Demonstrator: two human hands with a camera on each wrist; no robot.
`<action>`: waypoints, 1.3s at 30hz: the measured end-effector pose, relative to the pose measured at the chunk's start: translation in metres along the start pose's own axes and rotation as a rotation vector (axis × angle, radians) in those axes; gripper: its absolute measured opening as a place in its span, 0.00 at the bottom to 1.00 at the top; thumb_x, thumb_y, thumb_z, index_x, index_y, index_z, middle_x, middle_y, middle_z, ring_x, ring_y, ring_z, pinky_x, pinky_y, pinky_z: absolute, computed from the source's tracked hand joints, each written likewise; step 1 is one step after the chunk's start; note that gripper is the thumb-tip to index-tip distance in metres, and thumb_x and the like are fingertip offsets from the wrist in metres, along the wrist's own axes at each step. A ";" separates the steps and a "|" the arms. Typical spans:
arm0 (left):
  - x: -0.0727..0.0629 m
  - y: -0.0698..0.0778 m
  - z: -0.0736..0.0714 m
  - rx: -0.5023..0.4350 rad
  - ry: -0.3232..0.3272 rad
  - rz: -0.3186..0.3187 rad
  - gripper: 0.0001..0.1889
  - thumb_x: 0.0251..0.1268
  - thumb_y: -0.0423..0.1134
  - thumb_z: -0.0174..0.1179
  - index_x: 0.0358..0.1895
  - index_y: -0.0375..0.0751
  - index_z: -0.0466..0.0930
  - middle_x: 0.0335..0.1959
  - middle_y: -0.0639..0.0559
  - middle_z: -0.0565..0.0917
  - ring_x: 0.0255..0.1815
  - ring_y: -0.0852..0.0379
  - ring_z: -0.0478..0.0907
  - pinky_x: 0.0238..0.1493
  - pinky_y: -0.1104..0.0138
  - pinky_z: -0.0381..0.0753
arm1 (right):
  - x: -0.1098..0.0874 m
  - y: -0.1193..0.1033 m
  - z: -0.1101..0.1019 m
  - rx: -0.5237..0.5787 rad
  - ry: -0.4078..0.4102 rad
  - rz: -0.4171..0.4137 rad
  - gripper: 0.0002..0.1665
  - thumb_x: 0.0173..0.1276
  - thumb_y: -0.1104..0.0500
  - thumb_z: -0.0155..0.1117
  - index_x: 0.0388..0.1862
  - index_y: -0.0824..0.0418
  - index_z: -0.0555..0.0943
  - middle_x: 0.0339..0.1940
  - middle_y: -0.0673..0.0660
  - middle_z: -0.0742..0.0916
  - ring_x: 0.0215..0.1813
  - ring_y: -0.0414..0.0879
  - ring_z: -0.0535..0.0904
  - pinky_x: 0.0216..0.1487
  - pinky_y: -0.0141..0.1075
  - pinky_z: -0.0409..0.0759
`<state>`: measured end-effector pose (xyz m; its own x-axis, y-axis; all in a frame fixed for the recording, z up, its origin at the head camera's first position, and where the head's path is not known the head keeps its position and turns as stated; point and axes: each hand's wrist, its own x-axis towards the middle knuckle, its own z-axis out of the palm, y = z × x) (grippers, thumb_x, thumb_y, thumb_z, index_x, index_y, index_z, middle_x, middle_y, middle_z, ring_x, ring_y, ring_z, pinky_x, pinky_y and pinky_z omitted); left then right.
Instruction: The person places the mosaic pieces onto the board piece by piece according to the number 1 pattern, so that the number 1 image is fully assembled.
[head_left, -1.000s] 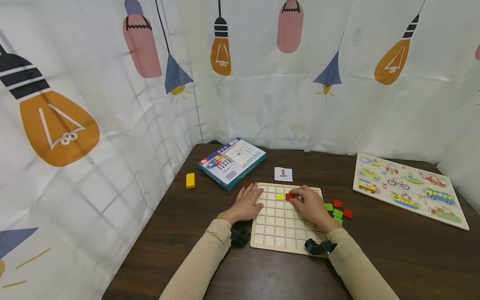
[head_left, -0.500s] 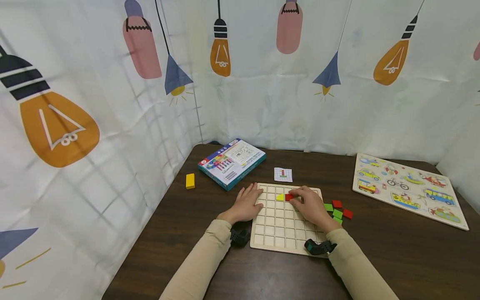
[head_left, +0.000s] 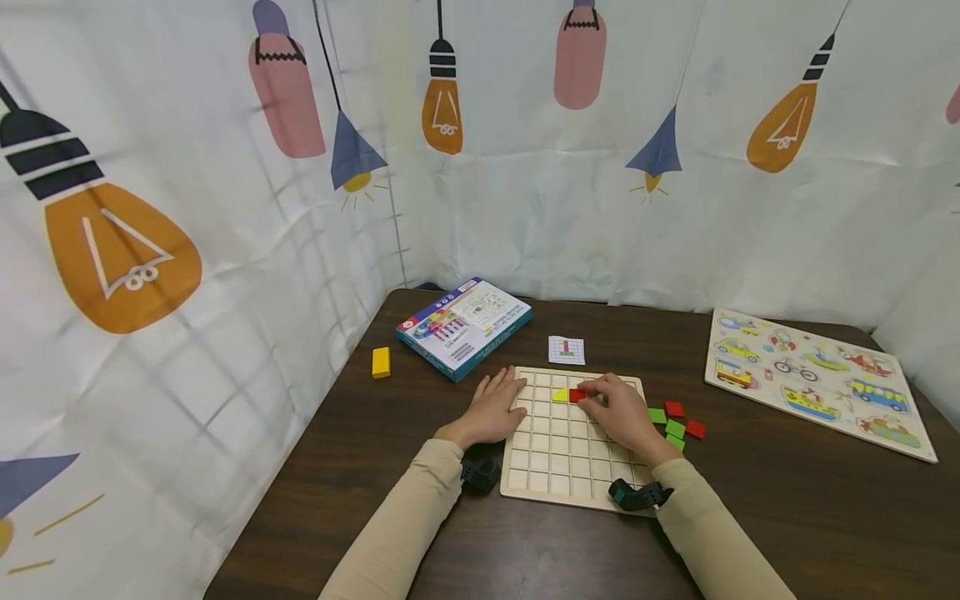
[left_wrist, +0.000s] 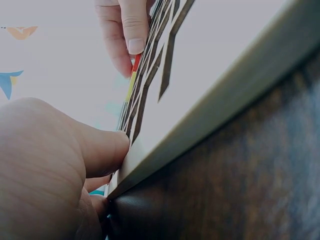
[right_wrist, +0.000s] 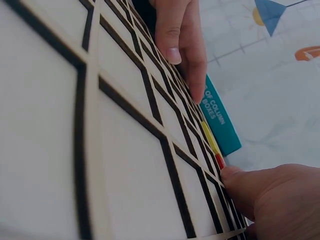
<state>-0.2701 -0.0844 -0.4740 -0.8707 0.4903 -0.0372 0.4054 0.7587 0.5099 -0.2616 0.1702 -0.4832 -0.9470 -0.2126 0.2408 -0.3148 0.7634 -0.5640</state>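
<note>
A wooden grid board (head_left: 558,462) lies on the dark table. My left hand (head_left: 491,408) rests on its left edge with fingers spread; in the left wrist view that thumb (left_wrist: 107,147) presses on the rim. A yellow tile (head_left: 560,395) sits in an upper cell. Right beside it is a red tile (head_left: 576,395), which my right hand (head_left: 618,410) pinches at its right side between thumb and fingers. In the right wrist view the right thumb (right_wrist: 245,182) touches the red tile's end (right_wrist: 220,161). The other fingertips are partly hidden.
Several green (head_left: 675,428) and red tiles (head_left: 696,428) lie right of the board. Behind it is a small pattern card (head_left: 566,350). A puzzle box (head_left: 465,327) and a yellow block (head_left: 381,362) stand at back left; a picture puzzle board (head_left: 817,379) lies far right.
The red tile and the right fingertips have shifted very slightly left toward the yellow tile. My left hand stays in place on the board.
</note>
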 end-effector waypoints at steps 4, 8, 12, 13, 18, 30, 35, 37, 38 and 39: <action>-0.001 0.001 0.000 0.005 -0.006 -0.005 0.29 0.76 0.44 0.49 0.76 0.40 0.58 0.79 0.40 0.46 0.80 0.46 0.38 0.76 0.50 0.33 | -0.001 0.000 0.000 -0.006 0.003 0.001 0.18 0.66 0.57 0.69 0.54 0.59 0.85 0.42 0.54 0.82 0.33 0.46 0.70 0.33 0.38 0.67; -0.002 0.002 -0.001 -0.005 -0.009 -0.006 0.29 0.76 0.44 0.48 0.76 0.41 0.57 0.79 0.41 0.46 0.80 0.47 0.38 0.76 0.50 0.33 | -0.001 -0.001 -0.001 -0.008 0.012 0.001 0.19 0.67 0.57 0.68 0.55 0.60 0.84 0.42 0.54 0.82 0.34 0.46 0.70 0.34 0.38 0.69; -0.002 0.003 -0.001 -0.017 -0.002 -0.002 0.29 0.77 0.44 0.48 0.76 0.40 0.57 0.79 0.40 0.46 0.80 0.46 0.38 0.76 0.49 0.33 | -0.001 -0.002 -0.002 0.001 0.015 0.010 0.19 0.67 0.56 0.68 0.55 0.60 0.84 0.43 0.54 0.82 0.35 0.47 0.70 0.35 0.38 0.69; -0.002 0.003 -0.001 -0.018 -0.002 -0.001 0.29 0.77 0.43 0.48 0.76 0.40 0.57 0.79 0.40 0.46 0.80 0.46 0.38 0.76 0.49 0.32 | -0.002 -0.002 -0.003 0.000 0.014 0.010 0.19 0.67 0.56 0.68 0.55 0.60 0.84 0.43 0.55 0.82 0.35 0.47 0.70 0.34 0.38 0.69; -0.002 0.001 0.001 -0.019 0.001 0.003 0.29 0.76 0.43 0.49 0.75 0.39 0.57 0.79 0.39 0.46 0.80 0.46 0.38 0.76 0.49 0.33 | -0.004 -0.002 -0.002 0.000 0.003 0.023 0.18 0.66 0.56 0.68 0.54 0.61 0.84 0.42 0.55 0.82 0.34 0.46 0.71 0.34 0.38 0.70; 0.000 0.000 0.002 -0.009 -0.005 -0.003 0.29 0.76 0.44 0.48 0.76 0.41 0.56 0.80 0.41 0.45 0.80 0.47 0.38 0.76 0.49 0.33 | -0.017 0.000 -0.014 0.080 0.076 -0.017 0.18 0.70 0.58 0.64 0.57 0.60 0.82 0.49 0.56 0.83 0.47 0.53 0.81 0.48 0.51 0.80; 0.000 0.000 0.001 -0.006 0.001 0.001 0.29 0.76 0.44 0.49 0.76 0.40 0.57 0.79 0.39 0.45 0.80 0.46 0.38 0.76 0.49 0.33 | -0.027 0.002 -0.026 0.069 0.124 -0.050 0.18 0.69 0.59 0.65 0.56 0.62 0.83 0.51 0.59 0.84 0.52 0.57 0.81 0.51 0.56 0.79; 0.000 0.000 0.000 -0.006 0.004 0.006 0.29 0.76 0.44 0.49 0.76 0.39 0.57 0.79 0.39 0.46 0.80 0.45 0.39 0.76 0.48 0.33 | -0.032 0.005 -0.029 0.057 0.132 -0.048 0.17 0.69 0.59 0.65 0.55 0.62 0.83 0.51 0.59 0.84 0.53 0.58 0.81 0.51 0.57 0.78; 0.000 0.000 0.000 -0.005 0.002 0.006 0.29 0.76 0.44 0.48 0.76 0.40 0.57 0.79 0.39 0.45 0.80 0.45 0.38 0.76 0.48 0.33 | -0.034 0.008 -0.031 0.048 0.137 -0.047 0.17 0.68 0.59 0.66 0.54 0.61 0.83 0.51 0.59 0.84 0.53 0.58 0.81 0.51 0.57 0.79; 0.000 0.000 0.000 -0.004 0.001 0.009 0.29 0.77 0.44 0.48 0.76 0.40 0.57 0.79 0.39 0.45 0.80 0.45 0.38 0.76 0.48 0.33 | -0.037 0.011 -0.032 0.045 0.142 -0.043 0.16 0.69 0.60 0.65 0.54 0.61 0.83 0.51 0.59 0.84 0.53 0.58 0.81 0.51 0.57 0.78</action>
<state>-0.2704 -0.0841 -0.4741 -0.8674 0.4966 -0.0314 0.4121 0.7524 0.5139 -0.2283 0.2057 -0.4730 -0.9152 -0.1532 0.3728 -0.3600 0.7266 -0.5852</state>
